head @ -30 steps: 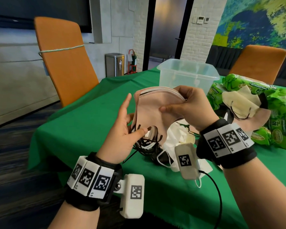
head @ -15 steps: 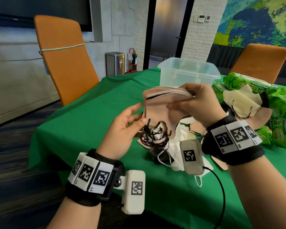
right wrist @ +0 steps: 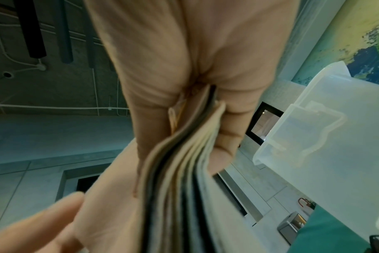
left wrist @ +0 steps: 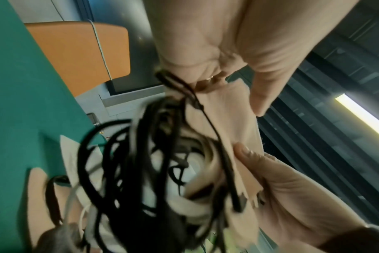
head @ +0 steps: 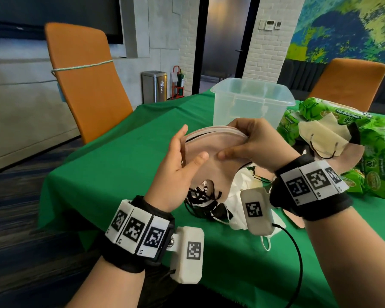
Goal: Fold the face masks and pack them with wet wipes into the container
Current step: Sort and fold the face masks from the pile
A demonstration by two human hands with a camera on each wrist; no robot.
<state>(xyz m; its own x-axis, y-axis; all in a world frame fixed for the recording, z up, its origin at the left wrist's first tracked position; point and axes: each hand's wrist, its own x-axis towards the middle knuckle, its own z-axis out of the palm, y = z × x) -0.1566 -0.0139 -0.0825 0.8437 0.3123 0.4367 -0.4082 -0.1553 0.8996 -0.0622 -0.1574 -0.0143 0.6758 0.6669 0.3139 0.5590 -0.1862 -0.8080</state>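
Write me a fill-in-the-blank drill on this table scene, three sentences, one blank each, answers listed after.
1. The right hand pinches the top edge of a stack of folded pink face masks, whose dangling ear loops are mostly ____ in colour.
2. The clear plastic container stands on a tablecloth coloured ____.
3. A beige face mask lies on the green wet wipe packs, to the ____ of the container.

Missing words: black; green; right
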